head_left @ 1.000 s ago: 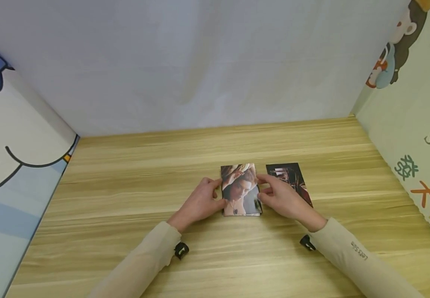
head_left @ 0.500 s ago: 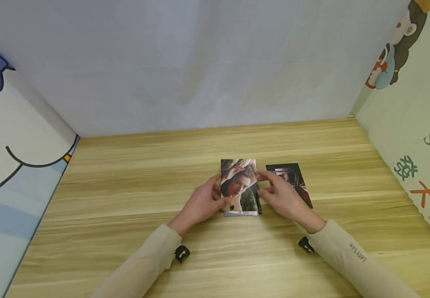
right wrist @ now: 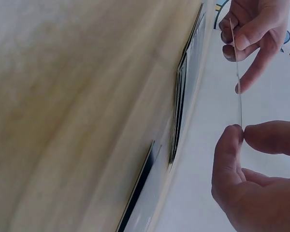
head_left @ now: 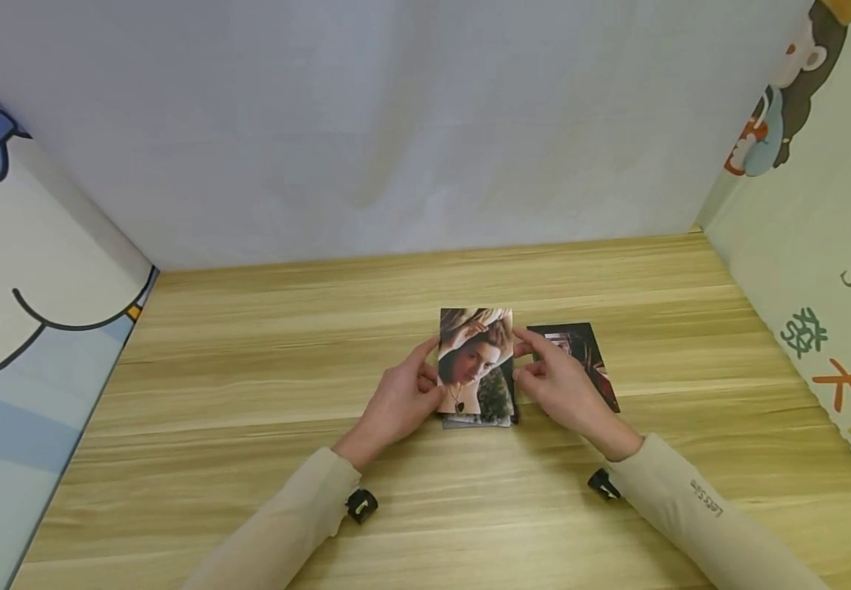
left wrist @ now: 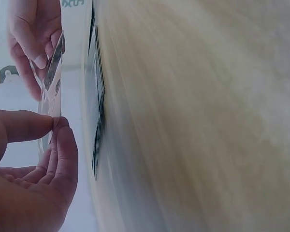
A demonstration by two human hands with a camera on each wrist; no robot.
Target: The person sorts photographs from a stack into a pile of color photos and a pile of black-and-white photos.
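A photo of a woman's face (head_left: 475,360) is held up off the wooden table (head_left: 248,385) by both hands. My left hand (head_left: 403,399) pinches its left edge, and my right hand (head_left: 554,385) pinches its right edge. Under it lies a small stack of photos (head_left: 479,420), whose edge shows in the wrist views (left wrist: 97,121) (right wrist: 180,111). In the left wrist view the lifted photo (left wrist: 49,96) is seen edge-on between thumb and fingers. The right wrist view shows it (right wrist: 238,92) the same way. A dark photo (head_left: 580,356) lies flat to the right, partly behind my right hand.
Printed cartoon panels wall in the table on the left (head_left: 20,311) and right (head_left: 824,270), and a white sheet (head_left: 396,123) closes the back. Bare wood stretches on both sides of the photos and toward the front edge.
The top photo has been lifted off the stack and raised toward the back, both hands rising with it; the stack's lower edge now shows beneath it.
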